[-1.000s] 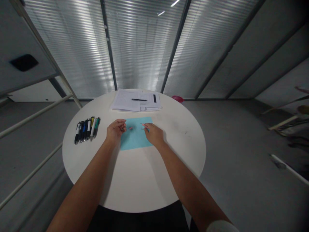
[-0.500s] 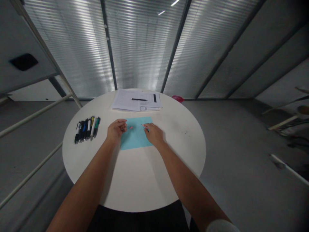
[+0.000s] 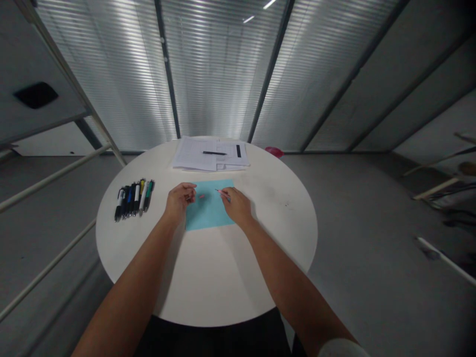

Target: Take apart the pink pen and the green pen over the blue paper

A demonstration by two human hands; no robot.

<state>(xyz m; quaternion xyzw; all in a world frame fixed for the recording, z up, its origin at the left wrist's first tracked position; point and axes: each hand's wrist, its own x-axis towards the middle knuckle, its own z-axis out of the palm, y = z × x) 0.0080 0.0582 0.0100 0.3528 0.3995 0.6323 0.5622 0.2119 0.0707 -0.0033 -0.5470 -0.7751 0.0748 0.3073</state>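
Observation:
Both my hands rest on a light blue sheet (image 3: 208, 213) in the middle of a round white table (image 3: 208, 277). My right hand (image 3: 235, 206) is closed around a thin pen part (image 3: 222, 193) with a pink tip pointing up and left. My left hand (image 3: 179, 198) sits at the sheet's left edge with its fingers curled; something small may be in them, too small to name. A small pink piece (image 3: 202, 196) lies on the sheet between the two hands.
A row of several pens (image 3: 134, 198) lies at the table's left. A stack of white papers (image 3: 210, 155) with a black pen (image 3: 214, 153) on top sits at the far edge. A pink object (image 3: 274, 151) shows behind the table's far right rim.
The pink-tipped part in my right hand has tilted slightly up and left. Both hands stay nearly in place.

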